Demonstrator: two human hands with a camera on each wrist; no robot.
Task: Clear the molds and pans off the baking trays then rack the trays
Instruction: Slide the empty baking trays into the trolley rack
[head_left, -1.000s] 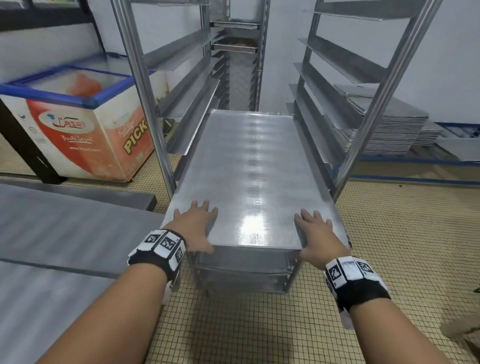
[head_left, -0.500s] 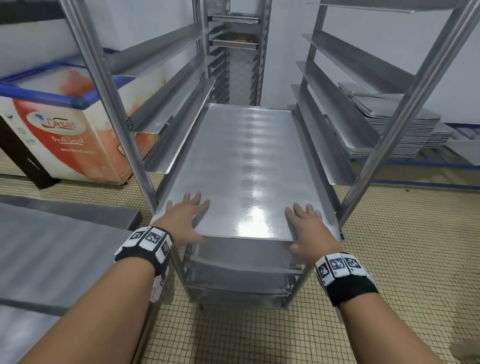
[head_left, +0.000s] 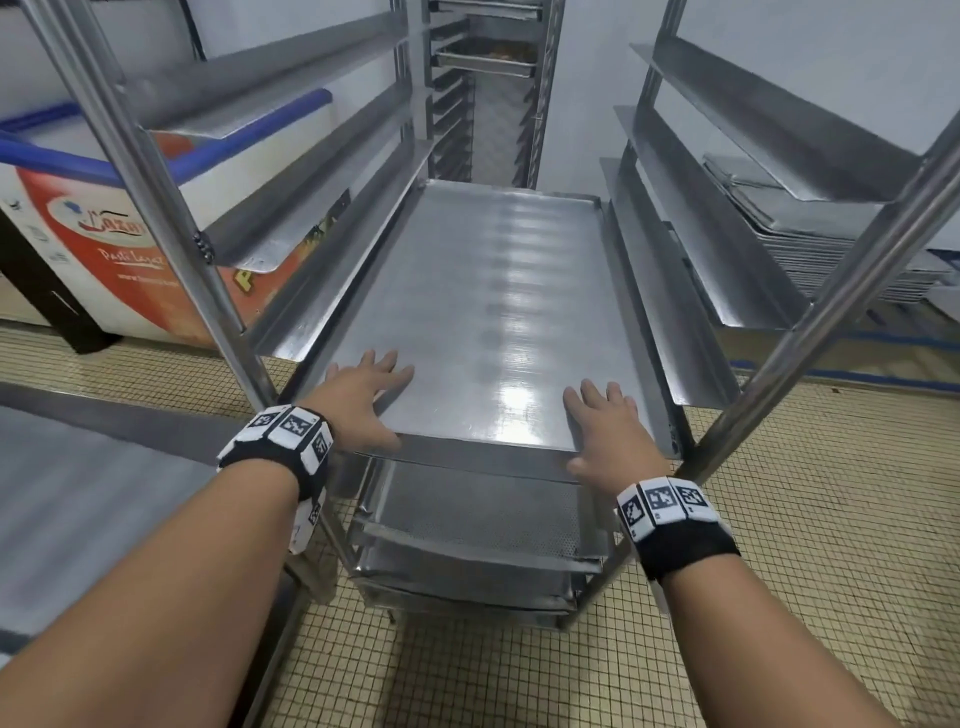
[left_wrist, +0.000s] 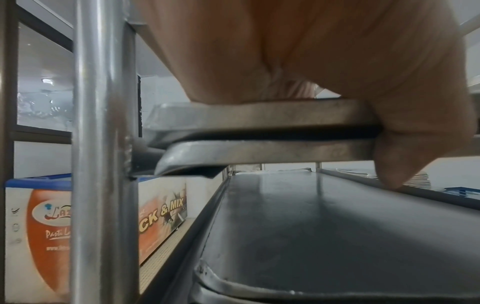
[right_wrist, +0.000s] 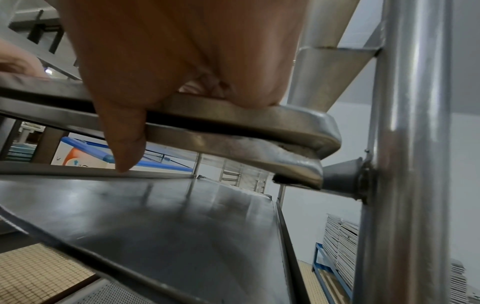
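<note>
A person's left hand (head_left: 362, 395) and right hand (head_left: 608, 431) lie on the near end of a baking tray (head_left: 483, 312) seated on the side rails of a steel rack (head_left: 171, 208), fingers straight and slightly spread on the tray's top, thumbs hanging over its front edge. The wrist views show two stacked tray rims under the palms. Further trays (head_left: 467, 525) sit on lower rails. A chest freezer (head_left: 93, 234) stands left of the rack, a stack of trays (head_left: 841, 249) to the right, on a tiled floor (head_left: 831, 519)
</note>
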